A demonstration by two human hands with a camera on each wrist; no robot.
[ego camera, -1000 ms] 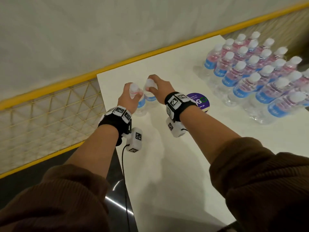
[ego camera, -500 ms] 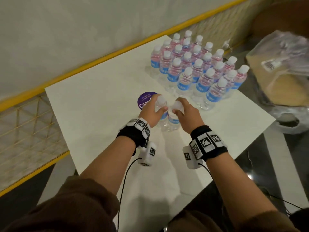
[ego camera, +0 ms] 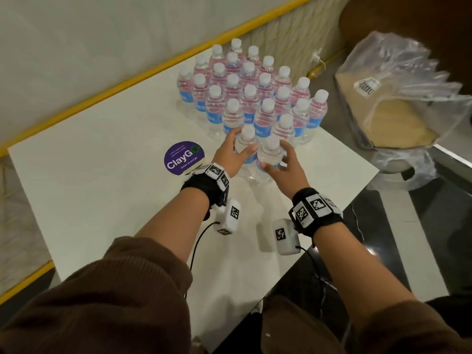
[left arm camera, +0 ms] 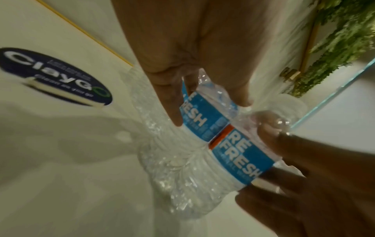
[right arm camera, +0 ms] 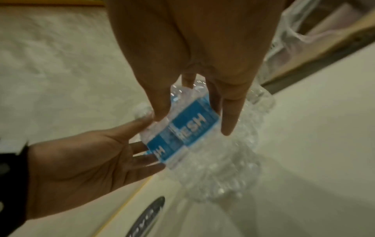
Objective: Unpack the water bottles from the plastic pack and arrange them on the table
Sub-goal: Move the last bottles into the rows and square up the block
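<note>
Two clear water bottles with blue labels and white caps stand side by side on the white table (ego camera: 102,200), at the near edge of the group of several bottles (ego camera: 250,80). My left hand (ego camera: 242,141) lies against the left bottle (ego camera: 247,134) with straight fingers, thumb on its near side. The right bottle (ego camera: 272,145) has my right hand (ego camera: 277,157) spread around it, fingers loosely touching it. In the left wrist view both labels (left arm camera: 201,118) (left arm camera: 243,157) touch each other. In the right wrist view my left palm (right arm camera: 81,168) is flat and open.
A torn clear plastic pack (ego camera: 398,98) with a cardboard base sits off the table to the right. A purple ClayGo sticker (ego camera: 184,157) lies left of my hands. A yellow rail (ego camera: 127,83) runs behind the table; the table's right edge (ego camera: 357,185) is close.
Both hands carried the two bottles rightward across the table, past the sticker, to the front of the bottle group. The fingers that gripped the bottle tops now lie straight against the bottles.
</note>
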